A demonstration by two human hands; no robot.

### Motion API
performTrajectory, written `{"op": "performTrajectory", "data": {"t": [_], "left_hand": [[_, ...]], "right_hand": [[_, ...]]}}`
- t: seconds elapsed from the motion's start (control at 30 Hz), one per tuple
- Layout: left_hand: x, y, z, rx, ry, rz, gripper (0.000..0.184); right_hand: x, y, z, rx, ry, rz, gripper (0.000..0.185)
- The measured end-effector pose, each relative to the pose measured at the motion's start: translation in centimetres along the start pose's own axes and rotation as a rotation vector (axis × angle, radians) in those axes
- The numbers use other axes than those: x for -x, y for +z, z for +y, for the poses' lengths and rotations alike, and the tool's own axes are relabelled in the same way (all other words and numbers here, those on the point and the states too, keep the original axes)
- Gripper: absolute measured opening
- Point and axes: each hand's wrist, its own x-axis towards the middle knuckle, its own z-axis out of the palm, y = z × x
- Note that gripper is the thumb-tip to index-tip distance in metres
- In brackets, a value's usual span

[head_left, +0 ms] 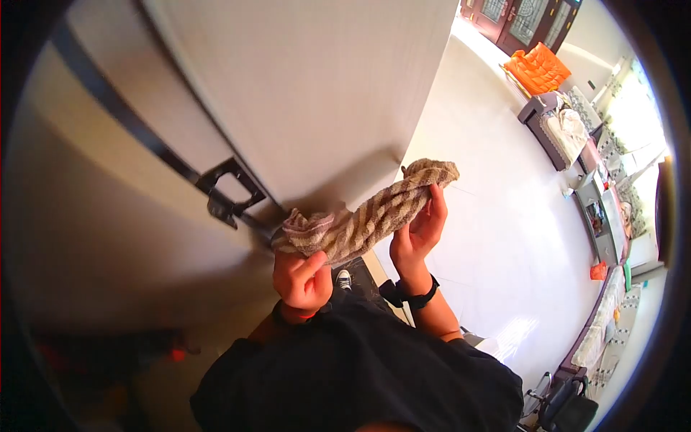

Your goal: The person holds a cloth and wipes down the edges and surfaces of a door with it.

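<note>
A brown and beige striped towel [374, 219], gathered into a long bundle, stretches between my two hands in front of my chest. Its left end is pinched by my left hand [301, 279], thumb lying over the fabric. Near the other end, my right hand [421, 234] grips the towel from below, with fingertips against its lower side. Part of the fingers of both hands is hidden by the cloth. Just beyond the towel stands a pale door panel [309, 93], and a dark metal latch plate [232, 189] sits left of my left hand.
A pale shiny floor [497, 194] spreads to the right. Along the far wall are a sofa [551, 133] with cloths on it, a grey cabinet [594, 216] and an orange cushioned item [538, 68]. A dark door with glass panels [529, 21] is at the back. My shoe [344, 279] shows below.
</note>
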Motion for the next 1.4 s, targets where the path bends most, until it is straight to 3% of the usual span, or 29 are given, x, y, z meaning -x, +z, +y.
{"op": "performTrajectory", "data": {"t": [0.13,0.2,0.33,0.43,0.5,0.6,0.63,0.7,0.8,1.03,1.13,1.27,1.4], "left_hand": [[2.5,1.3,0.6,-0.116,0.036,-0.044,0.038],[3.4,3.8,1.8,-0.191,-0.071,-0.038,0.043],[4.2,4.5,3.5,-0.202,-0.034,-0.003,0.049],[4.2,5.3,4.8,-0.368,-0.014,-0.164,0.036],[4.6,6.4,5.2,-0.528,-0.026,-0.204,0.026],[2.3,7.8,5.9,-0.636,-0.089,-0.237,0.035],[2.8,8.7,5.2,-0.666,-0.047,-0.209,0.045],[6.1,11.5,3.4,-0.745,-0.04,-0.207,0.048],[9.4,12.4,3.3,-0.791,-0.129,-0.284,0.048],[10.4,13.2,6.2,-0.76,-0.375,-0.168,0.053],[6.2,11.7,7.3,-0.81,-0.316,-0.178,0.053],[2.9,11.6,6.7,-0.93,-0.173,-0.139,0.054],[5.2,13.0,6.2,-1.006,-0.175,-0.08,0.051]], "right_hand": [[-0.6,-0.3,1.2,0.121,-0.205,-0.053,0.067],[-1.8,-1.3,1.1,0.16,-0.143,-0.113,0.072],[-2.6,-1.6,0.6,0.337,-0.197,-0.237,0.081],[-4.0,-2.9,0.2,0.408,-0.292,-0.315,0.086],[-5.5,-3.4,0.0,0.372,-0.358,-0.338,0.082],[-5.7,-4.1,1.0,0.293,-0.433,-0.375,0.077],[-5.1,-4.5,2.6,0.264,-0.463,-0.392,0.074],[-3.4,-5.3,6.1,0.22,-0.515,-0.45,0.069],[-1.4,-6.2,7.8,0.188,-0.558,-0.622,0.092],[0.2,-5.9,9.2,0.021,-0.547,-0.641,0.084],[-2.5,-4.9,7.2,-0.043,-0.591,-0.652,0.085],[-6.0,-3.5,3.8,-0.335,-0.24,-0.694,0.098],[-3.1,-3.5,6.0,-0.449,-0.131,-0.707,0.089]]}}
